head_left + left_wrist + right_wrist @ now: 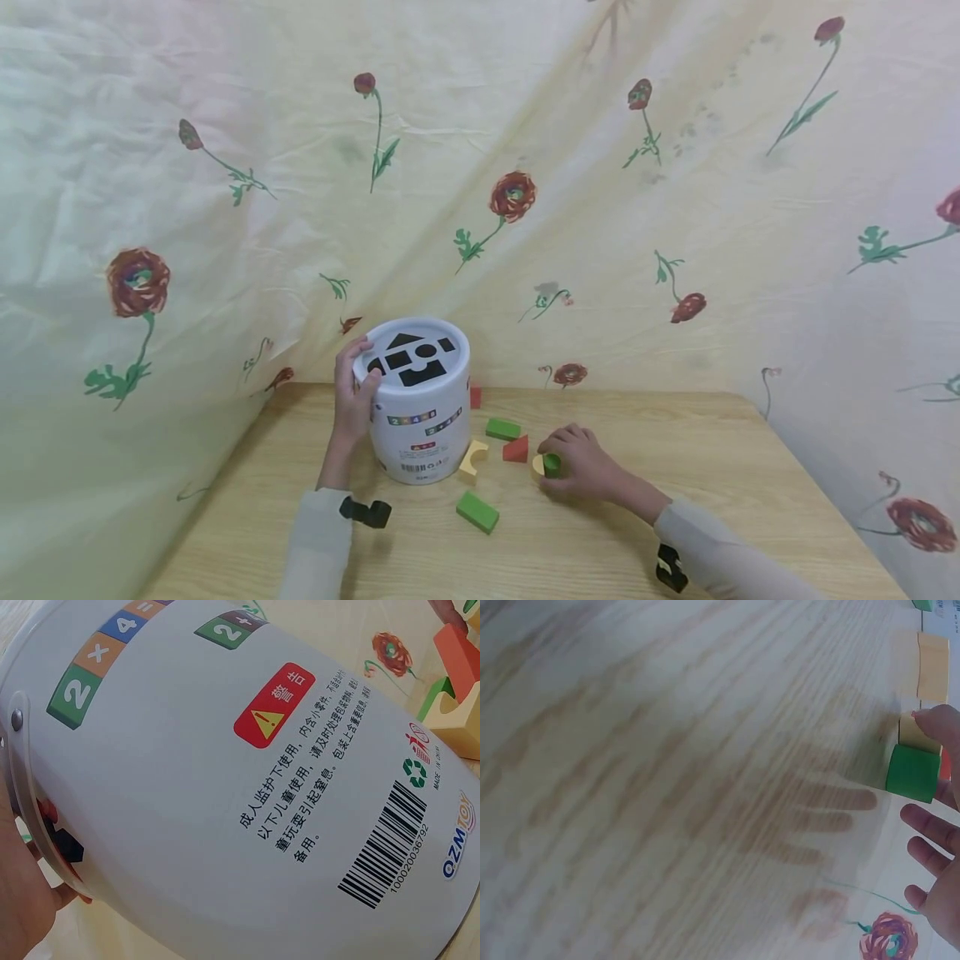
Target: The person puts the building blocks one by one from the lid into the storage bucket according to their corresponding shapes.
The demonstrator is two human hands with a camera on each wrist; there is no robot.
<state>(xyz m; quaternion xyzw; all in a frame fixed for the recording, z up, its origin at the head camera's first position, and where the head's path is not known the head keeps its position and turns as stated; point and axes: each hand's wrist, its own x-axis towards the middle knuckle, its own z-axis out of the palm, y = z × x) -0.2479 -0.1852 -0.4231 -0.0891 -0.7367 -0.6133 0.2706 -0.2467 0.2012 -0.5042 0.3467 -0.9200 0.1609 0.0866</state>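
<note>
A white toy bucket (420, 429) with shape holes in its lid (450, 364) stands at centre left. My left hand (354, 396) grips its left rim, thumb over the lid's edge; the left wrist view shows the hand beside the bucket's handle (45, 795). On the table to the right, my right hand (581, 465) holds a small round-sided green block (552, 465) between thumb and index finger. Against its left side is a yellow block (537, 466), which the thumb overlaps in the right wrist view. The other right fingers (934, 825) are spread.
Between bucket and right hand lie a red block (516, 449), a green block (503, 429) and a yellow arch block (472, 461). Another green block (477, 512) lies nearer the front. A red block (476, 397) shows partly behind the bucket. Flowered cloth (480, 208) hangs around the table.
</note>
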